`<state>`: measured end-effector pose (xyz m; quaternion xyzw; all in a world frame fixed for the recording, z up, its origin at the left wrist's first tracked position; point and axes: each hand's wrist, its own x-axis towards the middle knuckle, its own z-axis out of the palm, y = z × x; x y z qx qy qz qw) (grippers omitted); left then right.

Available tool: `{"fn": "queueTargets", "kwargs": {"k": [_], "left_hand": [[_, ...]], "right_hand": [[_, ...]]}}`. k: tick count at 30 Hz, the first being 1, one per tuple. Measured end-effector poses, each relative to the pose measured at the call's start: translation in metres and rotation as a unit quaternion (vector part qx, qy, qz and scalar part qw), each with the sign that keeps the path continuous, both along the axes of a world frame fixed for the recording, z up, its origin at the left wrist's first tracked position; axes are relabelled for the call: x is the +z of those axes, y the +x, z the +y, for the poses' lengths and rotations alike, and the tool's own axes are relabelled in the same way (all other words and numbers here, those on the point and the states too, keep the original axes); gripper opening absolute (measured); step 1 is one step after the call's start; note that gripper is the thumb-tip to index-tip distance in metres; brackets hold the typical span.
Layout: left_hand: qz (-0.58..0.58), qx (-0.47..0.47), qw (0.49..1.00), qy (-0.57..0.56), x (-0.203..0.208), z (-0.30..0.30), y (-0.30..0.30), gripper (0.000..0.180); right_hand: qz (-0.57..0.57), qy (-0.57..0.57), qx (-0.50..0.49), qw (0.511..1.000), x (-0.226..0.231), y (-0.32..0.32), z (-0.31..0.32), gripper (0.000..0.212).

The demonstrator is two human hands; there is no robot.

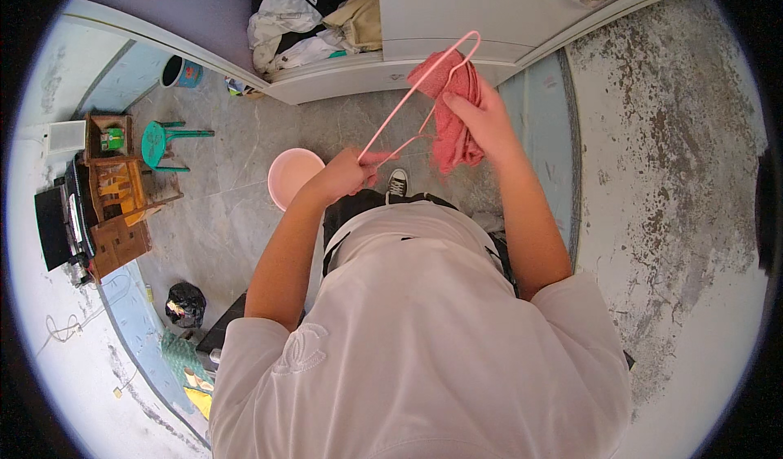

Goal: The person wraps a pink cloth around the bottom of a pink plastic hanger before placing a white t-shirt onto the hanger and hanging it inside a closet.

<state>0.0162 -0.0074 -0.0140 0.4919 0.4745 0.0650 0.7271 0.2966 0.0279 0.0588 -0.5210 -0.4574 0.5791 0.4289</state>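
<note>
A pink clothes hanger [400, 108] is held up in front of me, slanting from lower left to upper right. Its lower left end sits in my left hand [347, 173], whose fingers are closed round it. At the other end, my right hand [483, 120] grips a bunched pinkish-red towel [453, 133]. The cloth lies against the hanger, part of it inside the frame, and its lower edge hangs loose. Whether the right fingers also pinch the hanger cannot be made out. A pink basin [295, 177] stands on the floor beside my left hand.
An open wardrobe [326, 84] with heaped clothes [298, 26] stands ahead. On the left are a green stool [157, 145], a blue bucket [183, 73] and a wooden chair [122, 186]. A black bag [186, 304] lies lower left; a stained wall [652, 173] rises at right.
</note>
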Motion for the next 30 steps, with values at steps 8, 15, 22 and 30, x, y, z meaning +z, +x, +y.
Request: {"fn": "queueTargets", "kwargs": {"k": [8,15,22,30], "left_hand": [[0.004,-0.003,1.0,0.006,0.013,-0.001,-0.005,0.047],[-0.084,0.084,0.991,-0.053,0.028,0.005,0.005,0.046],[-0.012,0.026,0.999,-0.014,0.02,0.003,-0.005,0.042],[0.003,-0.044,0.997,-0.058,0.003,0.018,-0.03,0.047]], "right_hand": [[-0.099,0.034,0.038,0.994,0.003,0.008,0.003,0.046],[-0.021,-0.004,0.048,0.999,-0.03,-0.013,-0.013,0.052],[0.013,-0.033,0.022,0.999,-0.018,-0.014,-0.013,0.052],[-0.139,0.008,0.016,0.99,-0.02,-0.003,-0.017,0.041]]}}
